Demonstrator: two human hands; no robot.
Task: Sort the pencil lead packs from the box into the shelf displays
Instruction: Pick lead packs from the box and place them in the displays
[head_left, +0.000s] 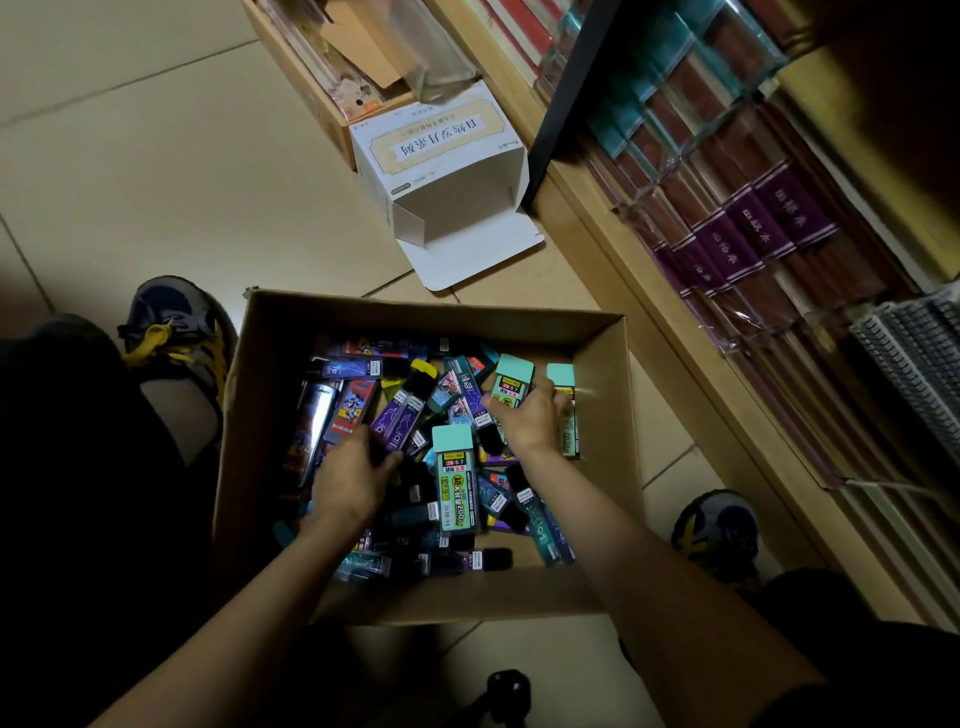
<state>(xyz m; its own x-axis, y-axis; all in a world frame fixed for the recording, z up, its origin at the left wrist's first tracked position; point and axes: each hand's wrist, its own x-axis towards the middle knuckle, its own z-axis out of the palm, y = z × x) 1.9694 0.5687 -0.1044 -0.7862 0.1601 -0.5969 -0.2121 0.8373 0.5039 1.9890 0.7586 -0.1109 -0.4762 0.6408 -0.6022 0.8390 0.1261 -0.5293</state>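
While both hands work inside the box (431, 306), the step looks like picking matching packs (410, 410) out of the jumble, with nothing yet carried to the shelf (623, 249) that runs along the box's right side. The right hand (524, 421) lies over two mint packs by the right wall, toward the far corner. Its thumb is spread out to the left and its fingers are bent across the pack just beside the wall; whether they pinch it I cannot tell. The left hand (350, 483) sits left of the middle with its fingers curled down among purple packs, and whether it holds one is hidden. A third mint pack (456, 486) lies free on top in the middle of the box, between the hands. Its long axis runs from near edge to far edge, with the cap pointing at the far edge; the two under the right hand point much the same way. Next, I judge, comes a firm pinch across a pack's narrow sides, a lift clear of its neighbours, then a turn right to the shelf
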